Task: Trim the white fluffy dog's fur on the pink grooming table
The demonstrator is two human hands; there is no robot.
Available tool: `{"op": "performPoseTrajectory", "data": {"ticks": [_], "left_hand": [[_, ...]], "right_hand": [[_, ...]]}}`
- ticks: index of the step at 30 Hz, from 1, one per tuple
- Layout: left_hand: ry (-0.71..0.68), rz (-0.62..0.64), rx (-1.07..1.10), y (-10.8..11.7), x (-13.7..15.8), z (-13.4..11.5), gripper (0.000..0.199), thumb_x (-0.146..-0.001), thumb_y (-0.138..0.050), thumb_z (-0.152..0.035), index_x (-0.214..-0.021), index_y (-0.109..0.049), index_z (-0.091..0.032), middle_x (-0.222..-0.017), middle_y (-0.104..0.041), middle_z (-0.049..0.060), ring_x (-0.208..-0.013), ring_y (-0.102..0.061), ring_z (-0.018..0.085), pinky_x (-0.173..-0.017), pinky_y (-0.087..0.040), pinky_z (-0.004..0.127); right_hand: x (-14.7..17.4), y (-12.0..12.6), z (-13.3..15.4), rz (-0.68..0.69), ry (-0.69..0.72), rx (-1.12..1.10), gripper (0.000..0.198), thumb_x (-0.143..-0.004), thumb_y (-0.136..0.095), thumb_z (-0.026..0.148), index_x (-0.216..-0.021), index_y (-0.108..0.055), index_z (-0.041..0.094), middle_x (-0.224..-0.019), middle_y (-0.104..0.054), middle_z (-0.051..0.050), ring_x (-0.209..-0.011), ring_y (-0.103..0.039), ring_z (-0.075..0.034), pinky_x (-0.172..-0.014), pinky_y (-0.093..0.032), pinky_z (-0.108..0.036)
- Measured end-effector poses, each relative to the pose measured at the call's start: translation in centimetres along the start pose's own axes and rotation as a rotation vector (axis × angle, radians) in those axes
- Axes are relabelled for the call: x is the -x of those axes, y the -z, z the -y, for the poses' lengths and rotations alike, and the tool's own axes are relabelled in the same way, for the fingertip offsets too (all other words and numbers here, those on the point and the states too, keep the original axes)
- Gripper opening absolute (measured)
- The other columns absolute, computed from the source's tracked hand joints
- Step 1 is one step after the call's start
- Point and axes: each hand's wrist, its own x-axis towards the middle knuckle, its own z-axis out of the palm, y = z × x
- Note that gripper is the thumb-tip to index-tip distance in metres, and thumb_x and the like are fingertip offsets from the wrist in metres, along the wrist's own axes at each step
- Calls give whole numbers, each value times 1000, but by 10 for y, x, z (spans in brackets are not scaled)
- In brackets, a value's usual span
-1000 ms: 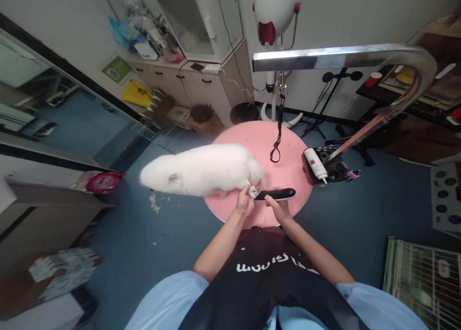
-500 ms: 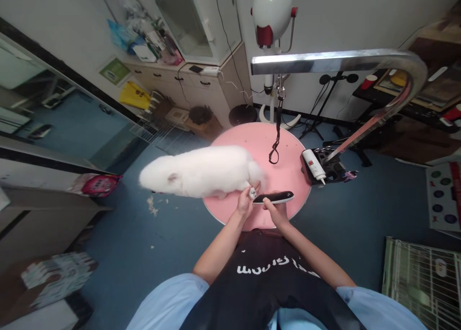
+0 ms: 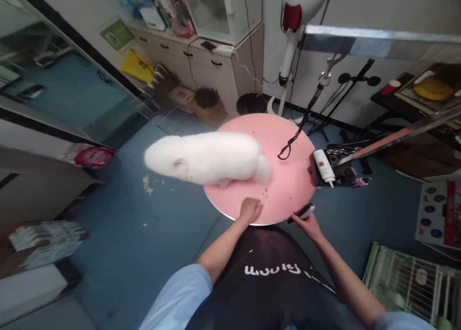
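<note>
A fluffy white dog point(image 3: 201, 157) stands on a round pink grooming table point(image 3: 284, 190), its head out over the left edge. My left hand point(image 3: 251, 209) is over the table's near edge, apart from the dog, fingers curled in with nothing visible in them. Beyond the near right rim, my right hand point(image 3: 310, 226) grips a black and white hair clipper point(image 3: 306, 212). Small tufts of hair point(image 3: 266, 191) lie on the pink top between my left hand and the dog's tail end.
A metal grooming arm point(image 3: 360, 42) crosses the upper right, with a black leash loop point(image 3: 285, 150) hanging over the table. A holder at the right rim carries a white bottle point(image 3: 324, 166). A white dryer point(image 3: 306, 1) stands behind. Hair clumps point(image 3: 147, 185) lie on the floor.
My left hand has let go of the dog's paw and come back toward me. My right hand has carried the clipper right, past the table edge. The view has shifted.
</note>
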Motion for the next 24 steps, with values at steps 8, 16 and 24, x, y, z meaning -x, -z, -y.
{"op": "performPoseTrajectory", "data": {"ticks": [8, 16, 24], "left_hand": [[26, 731, -77, -112, 49, 15, 22, -57, -82, -22, -78, -73, -19, -126, -64, 17, -134, -43, 37, -117, -26, 45], [189, 620, -24, 35, 59, -6, 16, -69, -77, -27, -85, -76, -23, -100, -73, 12, -124, -54, 35, -117, -25, 53], [-55, 27, 93, 115, 15, -28, 14, -65, -75, -14, -77, -72, -21, -107, -69, 11, -136, -40, 29, -121, -13, 45]], "right_hand": [[119, 73, -43, -339, -172, 32, 46, -52, -79, 46, -86, -65, 19, -78, -72, -6, -54, -58, -17, -49, -49, -30], [201, 31, -59, -519, -323, -7, 45, -48, -79, 46, -81, -64, 19, -64, -68, -3, -45, -50, -16, -46, -49, -33], [157, -24, -68, -439, -264, -186, 42, -41, -79, 45, -72, -64, 20, -68, -72, -6, -39, -48, -16, -38, -41, -33]]}}
